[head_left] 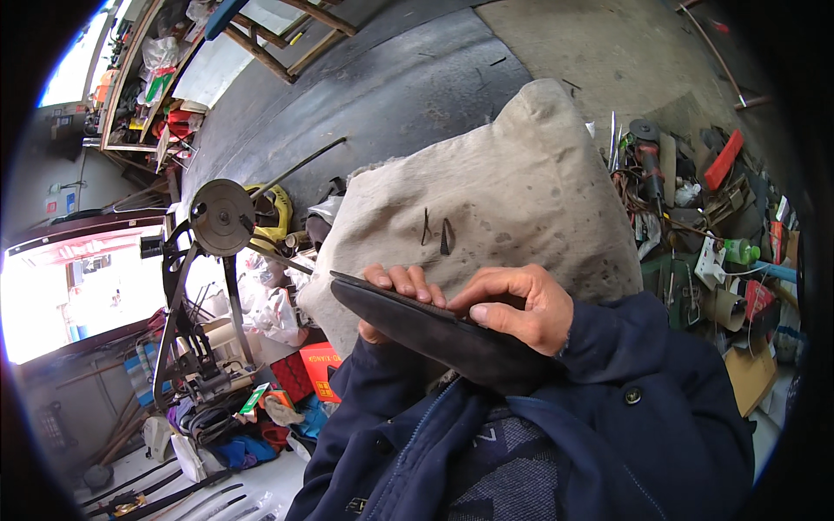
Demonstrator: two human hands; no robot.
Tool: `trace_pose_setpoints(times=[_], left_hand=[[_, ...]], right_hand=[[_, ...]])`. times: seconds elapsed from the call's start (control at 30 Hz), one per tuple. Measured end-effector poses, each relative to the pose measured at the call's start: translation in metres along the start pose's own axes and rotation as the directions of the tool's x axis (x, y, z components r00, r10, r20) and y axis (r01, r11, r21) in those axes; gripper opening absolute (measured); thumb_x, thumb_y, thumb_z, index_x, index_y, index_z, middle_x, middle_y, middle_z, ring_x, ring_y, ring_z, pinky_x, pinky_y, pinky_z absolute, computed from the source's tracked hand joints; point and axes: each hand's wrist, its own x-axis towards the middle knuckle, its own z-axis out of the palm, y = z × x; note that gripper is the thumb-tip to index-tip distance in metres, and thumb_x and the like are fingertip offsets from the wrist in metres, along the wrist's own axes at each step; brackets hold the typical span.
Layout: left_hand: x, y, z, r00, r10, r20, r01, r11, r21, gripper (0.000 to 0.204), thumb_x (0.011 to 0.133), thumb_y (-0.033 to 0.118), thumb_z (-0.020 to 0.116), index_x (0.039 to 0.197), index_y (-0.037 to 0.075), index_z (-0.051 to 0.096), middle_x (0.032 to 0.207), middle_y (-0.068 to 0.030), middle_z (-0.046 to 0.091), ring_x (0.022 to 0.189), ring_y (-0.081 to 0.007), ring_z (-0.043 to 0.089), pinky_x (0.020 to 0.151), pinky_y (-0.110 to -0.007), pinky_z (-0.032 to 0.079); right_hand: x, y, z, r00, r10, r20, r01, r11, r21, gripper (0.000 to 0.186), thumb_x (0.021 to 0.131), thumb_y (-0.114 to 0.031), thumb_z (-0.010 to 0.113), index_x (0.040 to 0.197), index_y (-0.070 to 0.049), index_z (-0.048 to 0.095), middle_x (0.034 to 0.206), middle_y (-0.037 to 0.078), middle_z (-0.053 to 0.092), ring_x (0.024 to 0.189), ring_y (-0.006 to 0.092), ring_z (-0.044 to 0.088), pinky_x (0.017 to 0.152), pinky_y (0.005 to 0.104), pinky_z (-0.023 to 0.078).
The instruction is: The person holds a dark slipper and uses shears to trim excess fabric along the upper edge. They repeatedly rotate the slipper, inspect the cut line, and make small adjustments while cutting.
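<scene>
Steady the black shoe (pixel 408 323) at the near edge of the beige lap cloth (pixel 521 165), clasped in curled fingers of the left hand (pixel 401 281). Press lightly along its rim with narrowly parted thumb and forefinger of the right hand (pixel 532 311), unclear whether pinching.

Lit by soft daylight, blown out to white at the left-hand opening (pixel 82 291), faintly sheened on the dark floor (pixel 408 87), crisp from the right hand (pixel 521 308) to the cloth's (pixel 495 178) far corner, curved and black-rimmed outward.
</scene>
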Motion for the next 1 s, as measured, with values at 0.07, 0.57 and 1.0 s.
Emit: trace_pose_setpoints(times=[0.07,0.57,1.0], left_hand=[[0.001,-0.001,0.002,1.0,0.007,-0.008,-0.007,1.0,0.001,0.057,0.088,0.03,0.083,0.132,0.013,0.051,0.122,-0.0096,0.061,0.112,-0.0285,0.057,0.094,-0.052,0.053],[0.008,0.002,0.021,0.966,0.018,-0.26,0.011,0.994,0.111,0.035,0.081,0.022,0.086,0.1,0.006,0.061,0.092,-0.0121,0.07,0.086,-0.0274,0.063,0.084,-0.039,0.054],[0.087,0.046,0.136,0.89,-0.196,-0.411,0.394,0.784,0.479,0.044,0.084,0.002,0.081,0.125,-0.001,0.066,0.109,-0.0031,0.072,0.1,-0.0109,0.064,0.09,-0.028,0.051]], right_hand=[[-0.001,-0.002,0.0,0.999,-0.052,0.001,0.052,0.994,-0.092,0.022,0.094,-0.01,0.066,0.111,0.003,0.072,0.105,0.011,0.07,0.099,0.0176,0.067,0.091,0.0311,0.051],[0.015,-0.035,0.035,0.966,-0.257,-0.032,0.206,0.839,-0.504,0.039,0.084,-0.022,0.082,0.11,0.002,0.067,0.098,0.012,0.064,0.086,0.0235,0.068,0.08,0.0328,0.053],[0.021,-0.097,0.036,0.864,-0.503,-0.033,0.418,0.751,-0.511,0.033,0.087,-0.014,0.078,0.112,0.0,0.063,0.101,0.009,0.065,0.092,0.0169,0.065,0.084,0.03,0.051]])
